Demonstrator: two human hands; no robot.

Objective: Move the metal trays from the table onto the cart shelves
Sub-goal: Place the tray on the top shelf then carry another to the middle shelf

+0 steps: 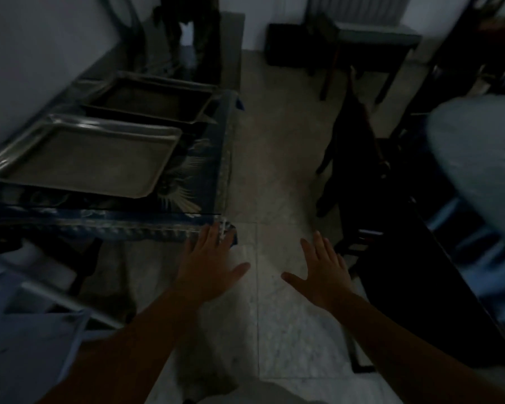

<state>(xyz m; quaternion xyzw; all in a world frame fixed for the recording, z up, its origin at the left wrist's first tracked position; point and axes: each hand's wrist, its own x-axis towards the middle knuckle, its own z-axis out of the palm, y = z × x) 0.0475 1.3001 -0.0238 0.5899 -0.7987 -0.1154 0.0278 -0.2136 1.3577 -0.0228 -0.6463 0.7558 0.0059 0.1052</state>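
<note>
- Our left hand [209, 266] and right hand [322, 268] hover flat, fingers spread, holding nothing.
- Two metal trays [82, 158] sit on the table [187, 185], left of our hands.

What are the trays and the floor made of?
The near tray looks like bare metal, probably steel: grey, dull sheen, bright glints along its rim. The far tray looks alike but darker in the dim light. The floor seems polished stone or marble tile: pale, veined, with straight joints.
</note>
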